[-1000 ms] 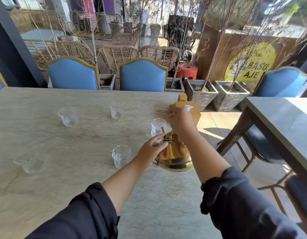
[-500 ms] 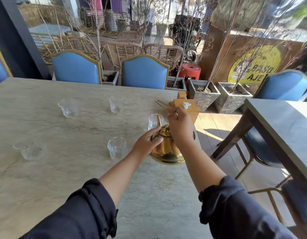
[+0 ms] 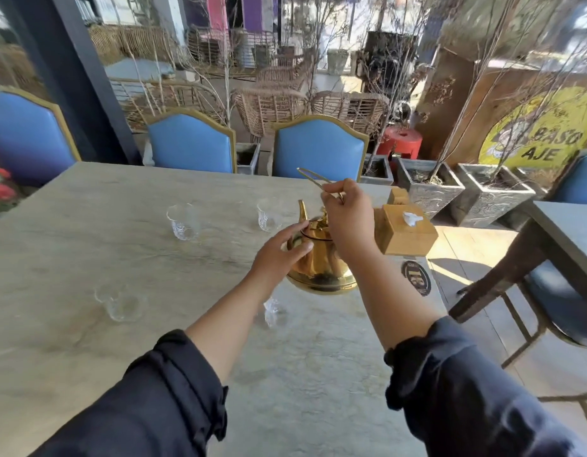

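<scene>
A shiny gold teapot [image 3: 321, 268] hangs above the stone table [image 3: 87, 258], its spout pointing away from me. My right hand [image 3: 348, 222] grips the teapot's thin wire handle from above. My left hand [image 3: 280, 255] rests with straight fingers against the pot's left side and the lid rim. Several clear glasses stand around it: one [image 3: 183, 221] at far left, one [image 3: 268, 214] behind the spout, one [image 3: 120, 303] at near left, and one [image 3: 275, 311] partly hidden under my left forearm.
A wooden tissue box [image 3: 404, 229] stands right of the teapot near the table's right edge, with a round black coaster [image 3: 416, 277] in front of it. Blue chairs [image 3: 318, 150] line the far side. A second table [image 3: 568, 232] is at right.
The teapot has been carried up and away from me, past the near glass, and my view has shifted to the left. Both hands kept their hold on it.
</scene>
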`<state>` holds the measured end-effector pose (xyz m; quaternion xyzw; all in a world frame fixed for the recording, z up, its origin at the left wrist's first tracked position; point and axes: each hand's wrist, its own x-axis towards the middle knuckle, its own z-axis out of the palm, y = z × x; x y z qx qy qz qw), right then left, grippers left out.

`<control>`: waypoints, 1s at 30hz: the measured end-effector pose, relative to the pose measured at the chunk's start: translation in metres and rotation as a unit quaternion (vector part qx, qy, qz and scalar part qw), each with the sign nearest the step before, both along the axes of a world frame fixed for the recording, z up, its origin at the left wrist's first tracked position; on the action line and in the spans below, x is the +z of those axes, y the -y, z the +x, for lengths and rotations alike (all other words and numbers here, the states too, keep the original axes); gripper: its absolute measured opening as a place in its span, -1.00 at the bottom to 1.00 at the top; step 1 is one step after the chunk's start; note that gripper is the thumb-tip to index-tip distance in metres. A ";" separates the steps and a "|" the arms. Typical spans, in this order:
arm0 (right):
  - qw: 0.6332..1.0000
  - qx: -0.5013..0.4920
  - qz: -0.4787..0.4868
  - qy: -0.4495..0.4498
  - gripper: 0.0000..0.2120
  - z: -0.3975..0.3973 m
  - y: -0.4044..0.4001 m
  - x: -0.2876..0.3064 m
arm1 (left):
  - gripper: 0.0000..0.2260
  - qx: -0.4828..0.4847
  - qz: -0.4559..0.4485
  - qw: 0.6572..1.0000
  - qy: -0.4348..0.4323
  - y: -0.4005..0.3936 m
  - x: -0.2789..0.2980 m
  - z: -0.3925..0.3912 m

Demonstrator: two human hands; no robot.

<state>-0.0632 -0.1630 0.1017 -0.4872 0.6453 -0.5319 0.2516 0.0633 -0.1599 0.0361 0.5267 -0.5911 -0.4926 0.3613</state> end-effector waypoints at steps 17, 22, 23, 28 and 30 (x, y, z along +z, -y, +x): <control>0.994 -0.008 0.082 -0.073 -0.86 0.089 0.138 -0.025 | -0.57 -0.067 0.049 0.996 0.016 0.114 -0.029 0.083; 0.988 -0.017 0.111 -0.102 -0.86 0.091 0.148 -0.031 | -0.60 -0.067 0.100 0.993 -0.014 0.118 -0.038 0.084; 0.988 -0.016 0.113 -0.106 -0.85 0.091 0.149 -0.032 | -0.60 -0.066 0.108 0.992 -0.017 0.118 -0.040 0.084; 0.986 -0.003 0.121 -0.113 -0.85 0.089 0.148 -0.035 | -0.61 -0.062 0.122 0.990 -0.019 0.114 -0.044 0.084; 0.987 -0.001 0.118 -0.111 -0.84 0.089 0.147 -0.036 | -0.61 -0.063 0.121 0.991 -0.017 0.112 -0.045 0.084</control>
